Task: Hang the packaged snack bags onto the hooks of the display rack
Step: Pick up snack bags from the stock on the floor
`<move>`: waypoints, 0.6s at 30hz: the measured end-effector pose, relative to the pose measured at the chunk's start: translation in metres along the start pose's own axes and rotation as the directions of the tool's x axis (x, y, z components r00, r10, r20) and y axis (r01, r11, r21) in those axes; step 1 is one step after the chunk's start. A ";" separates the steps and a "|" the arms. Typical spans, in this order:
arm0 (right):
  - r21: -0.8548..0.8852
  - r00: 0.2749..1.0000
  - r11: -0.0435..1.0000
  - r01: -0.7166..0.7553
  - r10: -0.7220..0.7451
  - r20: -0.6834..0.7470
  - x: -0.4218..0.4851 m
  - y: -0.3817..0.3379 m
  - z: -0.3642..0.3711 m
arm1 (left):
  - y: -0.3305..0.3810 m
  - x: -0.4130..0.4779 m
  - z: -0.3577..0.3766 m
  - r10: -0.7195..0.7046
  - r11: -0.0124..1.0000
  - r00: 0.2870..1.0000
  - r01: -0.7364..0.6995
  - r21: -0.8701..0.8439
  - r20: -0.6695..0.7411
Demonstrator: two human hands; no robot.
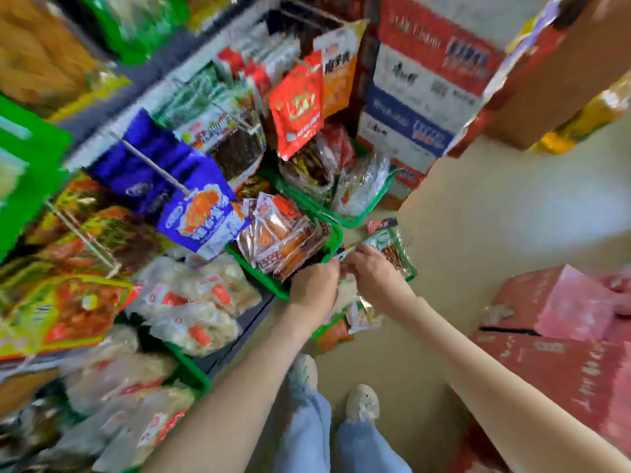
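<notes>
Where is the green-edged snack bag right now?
Head view, right of centre: the green-edged snack bag is held by the right hand over the floor, just right of the green basket of orange packets.

Both bare forearms extended far and downward, converging. Left hand (314,285) and right hand (372,273) just beside each other, knuckles up, fingers curled under; grip indistinct through blur.

What I count, kind by kind.
Two hands, my left hand (312,285) and right hand (374,273); two shoes (362,402); three green baskets (336,235); two blue bags (146,165) centre left; one red bag (297,105) and one orange bag (338,71) upper centre; one green-edged packet (396,252) in my right.
</notes>
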State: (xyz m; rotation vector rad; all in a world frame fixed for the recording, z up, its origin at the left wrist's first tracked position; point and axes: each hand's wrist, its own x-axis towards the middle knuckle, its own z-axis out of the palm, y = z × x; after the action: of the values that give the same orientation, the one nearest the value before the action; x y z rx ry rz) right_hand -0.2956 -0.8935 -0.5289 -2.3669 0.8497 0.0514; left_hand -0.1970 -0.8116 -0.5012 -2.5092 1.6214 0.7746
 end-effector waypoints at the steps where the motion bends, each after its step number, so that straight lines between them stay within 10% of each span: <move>1: -0.014 0.999 0.999 0.029 -0.029 -0.034 0.001 -0.019 -0.030 | 0.003 -0.011 -0.033 0.005 0.999 0.998 -0.003 0.035 -0.061; 12: -0.089 0.817 0.912 0.400 -0.399 -0.416 0.070 -0.213 -0.228 | -0.043 -0.078 -0.278 -0.172 0.985 0.814 0.146 -0.090 -0.555; 18: 0.031 0.802 0.887 0.461 -0.401 -0.443 0.127 -0.275 -0.260 | -0.094 -0.072 -0.340 -0.226 0.947 0.679 -0.015 -0.321 -0.698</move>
State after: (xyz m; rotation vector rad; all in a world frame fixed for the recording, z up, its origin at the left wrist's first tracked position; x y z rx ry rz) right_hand -0.0758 -0.9453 -0.1997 -2.4141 0.4508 -0.7166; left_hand -0.0097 -0.8140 -0.1941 -3.3915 1.5607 -0.0675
